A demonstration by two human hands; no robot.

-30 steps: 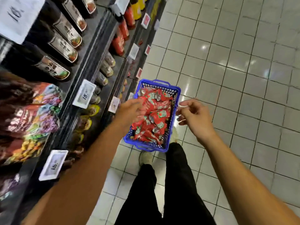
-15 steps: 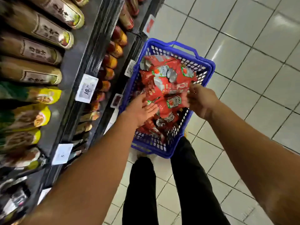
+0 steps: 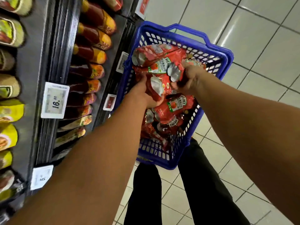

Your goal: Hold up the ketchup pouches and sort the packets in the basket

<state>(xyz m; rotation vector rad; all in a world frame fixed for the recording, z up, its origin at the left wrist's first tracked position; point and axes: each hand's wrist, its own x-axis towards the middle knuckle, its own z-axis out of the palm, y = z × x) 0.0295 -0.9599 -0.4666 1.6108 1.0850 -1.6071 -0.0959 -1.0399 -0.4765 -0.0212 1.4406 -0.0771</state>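
1. Head view: red ketchup pouches (image 3: 164, 62) are piled in a blue basket (image 3: 227, 56) — the heap reaches from its far wall to its near edge.
2. One pouch (image 3: 159, 86) is gripped from its left by the left hand (image 3: 142, 93).
3. Silver pouch tops near the basket's right wall are clutched by the right hand (image 3: 190, 78), fingers curled.
4. Bottles (image 3: 95, 38) are ranged on shelves (image 3: 37, 62) touching the basket's left edge — a price tag (image 3: 55, 100) is fixed there.

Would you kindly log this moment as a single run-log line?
left hand: grips red pouch | right hand: grips another pouch's silver end | both over blue basket | shelf at left
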